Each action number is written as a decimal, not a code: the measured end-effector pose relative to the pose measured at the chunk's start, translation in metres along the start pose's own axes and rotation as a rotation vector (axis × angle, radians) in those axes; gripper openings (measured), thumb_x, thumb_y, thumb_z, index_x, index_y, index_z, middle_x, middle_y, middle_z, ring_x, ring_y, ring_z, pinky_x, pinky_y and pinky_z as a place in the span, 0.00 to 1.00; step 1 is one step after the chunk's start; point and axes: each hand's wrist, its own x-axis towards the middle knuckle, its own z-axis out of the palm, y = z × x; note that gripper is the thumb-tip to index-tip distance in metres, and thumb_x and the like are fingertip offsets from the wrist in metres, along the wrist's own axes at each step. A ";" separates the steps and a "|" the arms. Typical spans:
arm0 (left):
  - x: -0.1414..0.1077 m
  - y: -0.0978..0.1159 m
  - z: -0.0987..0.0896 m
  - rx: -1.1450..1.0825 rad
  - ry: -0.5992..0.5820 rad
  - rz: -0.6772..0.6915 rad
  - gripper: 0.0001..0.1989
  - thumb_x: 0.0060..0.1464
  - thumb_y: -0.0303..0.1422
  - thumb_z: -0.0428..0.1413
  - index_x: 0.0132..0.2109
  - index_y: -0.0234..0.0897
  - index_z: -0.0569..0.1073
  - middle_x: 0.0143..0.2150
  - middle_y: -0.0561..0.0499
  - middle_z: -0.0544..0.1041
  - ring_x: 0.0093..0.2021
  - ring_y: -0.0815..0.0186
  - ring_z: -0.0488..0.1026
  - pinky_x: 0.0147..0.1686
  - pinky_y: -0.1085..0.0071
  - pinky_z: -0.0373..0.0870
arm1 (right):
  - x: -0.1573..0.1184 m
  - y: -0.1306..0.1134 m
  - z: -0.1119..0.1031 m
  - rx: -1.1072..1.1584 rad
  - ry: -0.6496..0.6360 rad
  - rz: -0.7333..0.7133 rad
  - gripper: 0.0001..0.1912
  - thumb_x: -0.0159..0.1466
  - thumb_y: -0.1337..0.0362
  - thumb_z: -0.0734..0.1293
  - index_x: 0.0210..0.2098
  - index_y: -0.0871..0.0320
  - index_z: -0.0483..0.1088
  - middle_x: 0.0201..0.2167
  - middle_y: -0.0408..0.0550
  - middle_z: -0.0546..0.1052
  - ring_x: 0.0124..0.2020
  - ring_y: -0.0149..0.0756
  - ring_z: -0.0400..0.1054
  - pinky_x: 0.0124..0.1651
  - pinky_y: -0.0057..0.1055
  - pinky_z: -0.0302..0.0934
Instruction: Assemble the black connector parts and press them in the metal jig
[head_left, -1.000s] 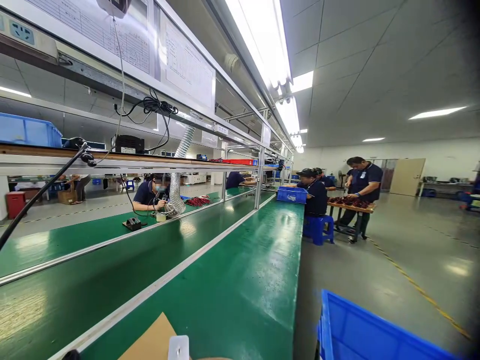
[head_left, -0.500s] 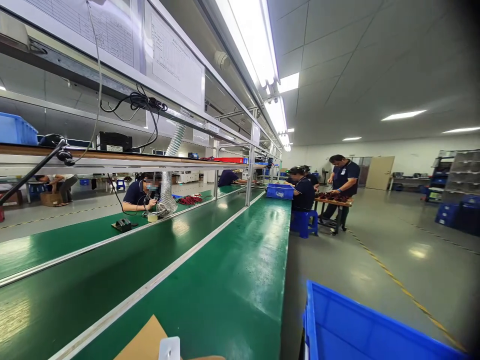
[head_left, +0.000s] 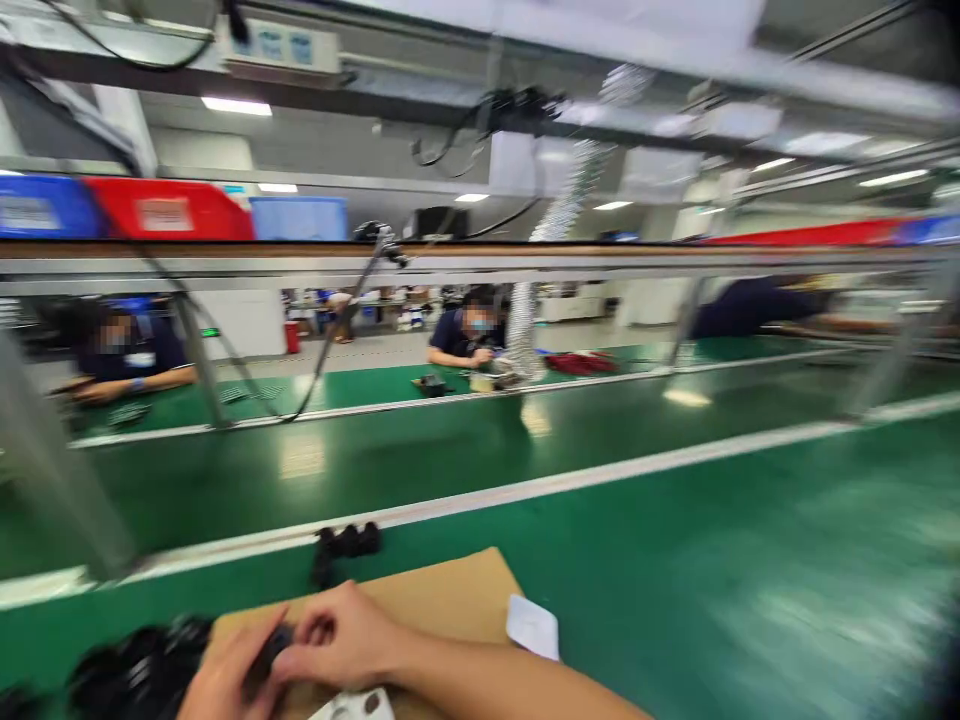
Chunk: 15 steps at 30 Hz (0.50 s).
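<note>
Over a sheet of brown cardboard (head_left: pixel 457 595), my two hands meet at the bottom of the view. Fingers of my left hand (head_left: pixel 225 675) are closed around a small black part (head_left: pixel 268 655), blurred by motion. My right hand (head_left: pixel 349 635) reaches in from the right, its thumb and forefinger bent in a pinch at the same part. A white piece with a dark round spot (head_left: pixel 367 706) lies under my right wrist, partly cut off. To the left is a heap of black parts (head_left: pixel 142 670). Several small black pieces (head_left: pixel 349 541) stand beyond the cardboard.
A white rounded plate (head_left: pixel 534 626) lies at the cardboard's right edge. Past a pale rail (head_left: pixel 480 500) runs a green belt (head_left: pixel 420 455). Co-workers sit across it (head_left: pixel 469 335), (head_left: pixel 135 350). A shelf (head_left: pixel 465 262) with red (head_left: pixel 176 208) and blue bins (head_left: pixel 45 207) spans above.
My view has swung left and down from the long aisle to the bench. Both hands and the black parts have come into sight; the blue crate at right has left it.
</note>
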 end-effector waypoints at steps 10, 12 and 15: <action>0.036 -0.006 0.015 0.118 -0.217 -0.422 0.19 0.49 0.23 0.64 0.50 0.34 0.82 0.44 0.43 0.86 0.44 0.54 0.81 0.49 0.62 0.75 | -0.013 0.011 0.007 0.056 -0.116 -0.100 0.28 0.71 0.40 0.63 0.26 0.57 0.67 0.20 0.41 0.71 0.23 0.32 0.64 0.29 0.29 0.55; 0.045 -0.007 0.026 0.152 -0.220 -0.444 0.20 0.48 0.23 0.65 0.51 0.33 0.82 0.48 0.40 0.85 0.49 0.50 0.81 0.51 0.60 0.75 | -0.014 0.012 0.007 0.042 -0.126 -0.110 0.28 0.72 0.42 0.62 0.26 0.57 0.67 0.21 0.42 0.72 0.24 0.33 0.64 0.30 0.30 0.55; 0.052 -0.007 0.032 0.185 -0.266 -0.443 0.22 0.48 0.24 0.67 0.52 0.34 0.82 0.47 0.41 0.86 0.47 0.51 0.81 0.49 0.61 0.76 | -0.015 0.014 0.006 -0.018 -0.099 -0.141 0.27 0.73 0.43 0.62 0.27 0.57 0.68 0.24 0.43 0.73 0.28 0.35 0.65 0.33 0.31 0.56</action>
